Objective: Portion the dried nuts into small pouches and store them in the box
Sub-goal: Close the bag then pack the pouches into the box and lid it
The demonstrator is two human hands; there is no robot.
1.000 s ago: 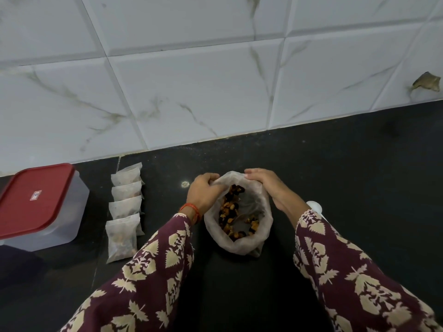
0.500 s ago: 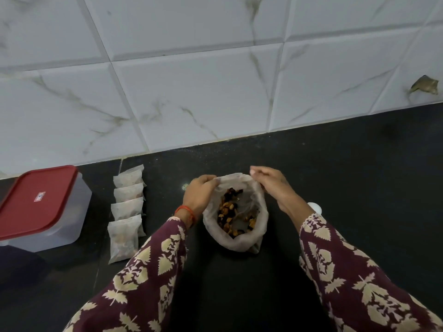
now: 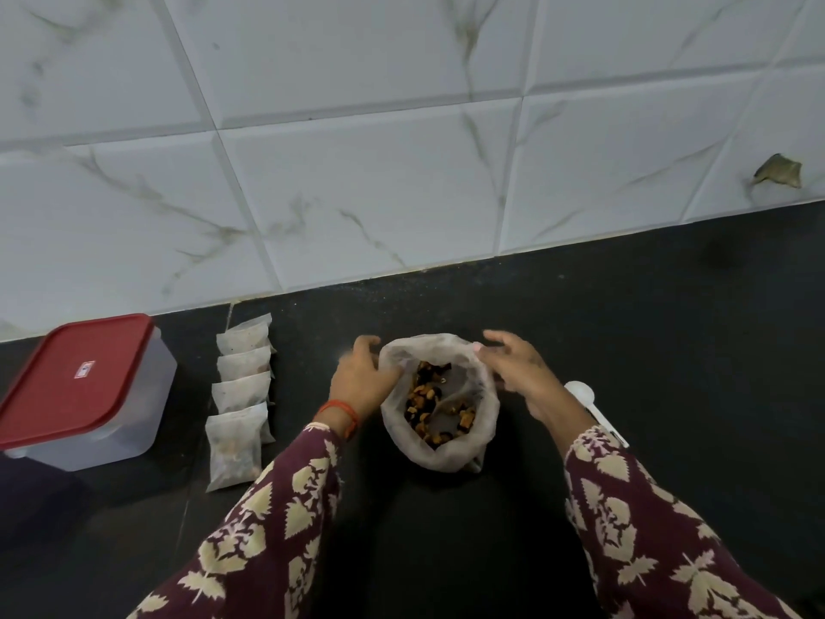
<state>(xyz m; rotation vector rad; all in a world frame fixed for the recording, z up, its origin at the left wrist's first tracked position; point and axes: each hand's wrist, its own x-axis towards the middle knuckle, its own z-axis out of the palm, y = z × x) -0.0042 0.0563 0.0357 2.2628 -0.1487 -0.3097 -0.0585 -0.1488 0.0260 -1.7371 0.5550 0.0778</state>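
While your left hand (image 3: 364, 382) pinches the bag (image 3: 439, 444) rim, your right hand (image 3: 520, 373) hovers slack, holding nothing; the spoon (image 3: 589, 406) lies just right of it, handle toward you.

Box (image 3: 85, 390) — near left corner cut by the frame's left edge; contents behind its cloudy wall indistinct. White spoon (image 3: 589, 404) — handle passes under the right sleeve (image 3: 634, 507), its end hidden. Pouches (image 3: 241, 395) overlap, each covering part of the next; fillings too small to identify. Both hands are motion-blurred, so their contact with the bag (image 3: 439, 453) is uncertain.
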